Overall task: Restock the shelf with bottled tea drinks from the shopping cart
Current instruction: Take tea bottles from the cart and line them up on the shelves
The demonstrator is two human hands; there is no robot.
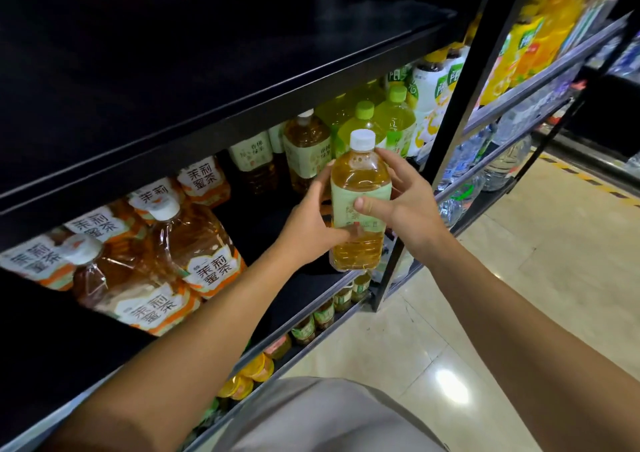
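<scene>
hands (353, 216) hold upright bottle (360, 188) of amber tea.

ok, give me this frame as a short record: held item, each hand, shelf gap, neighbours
held item: bottle, white cap, amber tea, pale green label, upright
left hand: grips bottle's left side
right hand: grips bottle's right side, thumb on the label
position: in front of the shelf, over its front edge, not set down
shelf gap: dark bare stretch behind the bottle
neighbours: orange-label teas left, green-cap bottles behind right
cart: not in view
</scene>
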